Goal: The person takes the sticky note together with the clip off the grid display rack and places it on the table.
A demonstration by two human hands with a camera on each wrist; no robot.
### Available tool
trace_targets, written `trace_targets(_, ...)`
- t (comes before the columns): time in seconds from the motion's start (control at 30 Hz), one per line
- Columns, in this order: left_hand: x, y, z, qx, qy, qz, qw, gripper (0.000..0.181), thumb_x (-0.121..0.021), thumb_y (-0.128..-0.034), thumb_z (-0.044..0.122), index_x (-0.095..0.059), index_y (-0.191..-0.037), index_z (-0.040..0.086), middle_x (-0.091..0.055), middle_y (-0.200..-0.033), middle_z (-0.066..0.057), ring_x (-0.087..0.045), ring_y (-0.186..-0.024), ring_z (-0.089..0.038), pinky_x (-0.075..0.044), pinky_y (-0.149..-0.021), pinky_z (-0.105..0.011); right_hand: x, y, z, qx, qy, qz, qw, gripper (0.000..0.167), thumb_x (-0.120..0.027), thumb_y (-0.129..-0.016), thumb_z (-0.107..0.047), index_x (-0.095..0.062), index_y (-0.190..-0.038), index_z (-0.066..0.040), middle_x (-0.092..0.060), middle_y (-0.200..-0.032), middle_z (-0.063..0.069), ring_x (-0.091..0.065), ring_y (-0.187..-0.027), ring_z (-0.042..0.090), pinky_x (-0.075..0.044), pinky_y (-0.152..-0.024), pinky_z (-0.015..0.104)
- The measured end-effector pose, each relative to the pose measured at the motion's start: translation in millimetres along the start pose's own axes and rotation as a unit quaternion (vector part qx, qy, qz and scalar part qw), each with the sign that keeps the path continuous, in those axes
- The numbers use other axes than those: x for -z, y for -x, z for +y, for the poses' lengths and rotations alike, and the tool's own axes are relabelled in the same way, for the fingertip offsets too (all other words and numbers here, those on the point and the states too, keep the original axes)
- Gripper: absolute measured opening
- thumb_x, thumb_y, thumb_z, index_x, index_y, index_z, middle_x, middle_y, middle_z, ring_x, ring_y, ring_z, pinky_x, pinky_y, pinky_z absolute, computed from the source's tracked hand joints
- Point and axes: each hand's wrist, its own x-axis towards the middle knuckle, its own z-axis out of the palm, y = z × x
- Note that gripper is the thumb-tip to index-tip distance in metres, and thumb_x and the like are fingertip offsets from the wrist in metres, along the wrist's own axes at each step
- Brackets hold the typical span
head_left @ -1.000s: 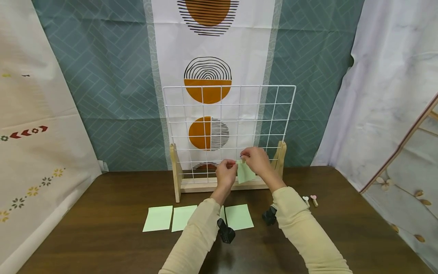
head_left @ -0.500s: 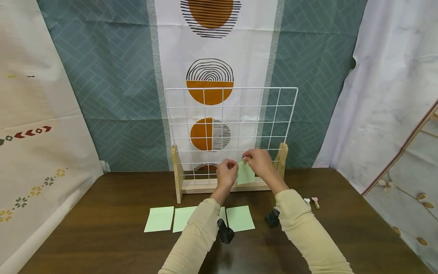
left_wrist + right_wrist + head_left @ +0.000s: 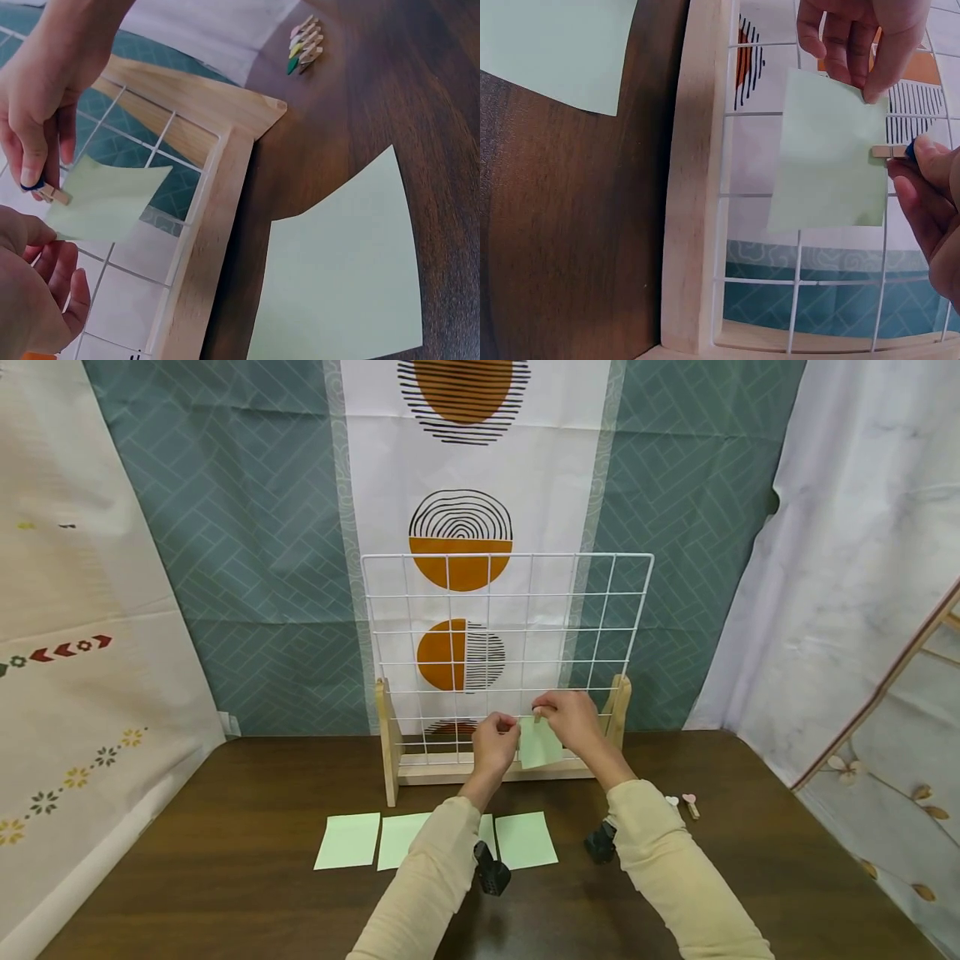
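A pale green square of paper hangs in front of the lower part of a white wire grid. My left hand pinches one corner of it between thumb and finger, best seen in the left wrist view. My right hand pinches a small wooden clothespin with a dark blue top. The clothespin's tip sits over the paper's top edge, beside a grid wire in the right wrist view. Whether it also bites the wire, I cannot tell.
Wooden feet and a bar hold the grid upright on the dark table. Several green papers lie in a row in front, partly behind my left sleeve. Several clothespins with coloured tops lie to the right.
Both hands keep their holds. The paper and my right hand have sunk very slightly, and the paper's lower edge tilts a little more. The head view has shifted a bit.
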Motion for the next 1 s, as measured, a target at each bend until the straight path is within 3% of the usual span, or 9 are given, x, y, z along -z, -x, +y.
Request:
trace_targets(0.27, 2.0, 1.5, -1.5, -0.004, -0.004, -0.007, 1.0, 0.005, -0.063, -0.0869, 0.001, -0.066, -0.088, -0.003, -0.062, -0.077, -0.008, -0.056, -0.067, -0.016, -0.046, -0.057, -0.024, 0, 0.1, 1, 0.007, 0.001, 0.024, 0.9997, 0.009, -0.071, -0.086, -0.008, -0.076, -0.09, -0.002, -0.073, -0.085, 0.008, -0.065, -0.072, 0.024, -0.047, -0.063, 0.038)
trace_targets(0.43, 3.8, 2.9, -0.3, -0.007, -0.003, -0.01, 0.9999, 0.005, -0.063, -0.0868, 0.002, -0.066, -0.087, -0.003, -0.062, -0.077, -0.008, -0.057, -0.069, -0.017, -0.047, -0.059, -0.026, 3, -2.2, -1, 0.001, -0.007, 0.037, 0.9993, 0.01, -0.071, -0.085, -0.008, -0.076, -0.09, -0.001, -0.073, -0.085, 0.009, -0.067, -0.077, 0.027, -0.049, -0.066, 0.041)
trace_targets(0.63, 7.2, 4.8, -3.0, 0.002, -0.001, -0.02, 0.9998, 0.006, -0.063, -0.0876, 0.002, -0.066, -0.09, -0.003, -0.061, -0.081, -0.008, -0.056, -0.076, -0.019, -0.049, -0.066, -0.029, 8, -2.6, -5, -0.03, -0.053, 0.009, 0.9981, 0.014, -0.068, -0.089, -0.007, -0.075, -0.098, 0.001, -0.073, -0.091, 0.012, -0.067, -0.082, 0.028, -0.051, -0.07, 0.042)
trace_targets(0.87, 14.9, 6.8, -7.4, 0.003, 0.002, -0.034, 0.9994, 0.006, -0.064, -0.0872, 0.002, -0.065, -0.089, -0.004, -0.06, -0.079, -0.008, -0.056, -0.073, -0.018, -0.048, -0.064, -0.028, 12, 0.2, -5, -0.066, -0.138, -0.014, 0.9882, 0.018, -0.066, -0.091, -0.006, -0.07, -0.106, 0.004, -0.071, -0.097, 0.016, -0.068, -0.082, 0.03, -0.056, -0.068, 0.038)
trace_targets(1.0, 20.5, 9.2, -9.5, 0.006, 0.004, -0.053, 0.9986, 0.006, -0.063, -0.0883, 0.002, -0.064, -0.09, -0.004, -0.059, -0.08, -0.007, -0.056, -0.072, -0.018, -0.048, -0.064, -0.027, 13, 2.8, -3, -0.062, -0.132, -0.007, 0.9893, 0.02, -0.069, -0.088, -0.008, -0.07, -0.106, 0.002, -0.071, -0.096, 0.015, -0.068, -0.086, 0.03, -0.054, -0.072, 0.041)
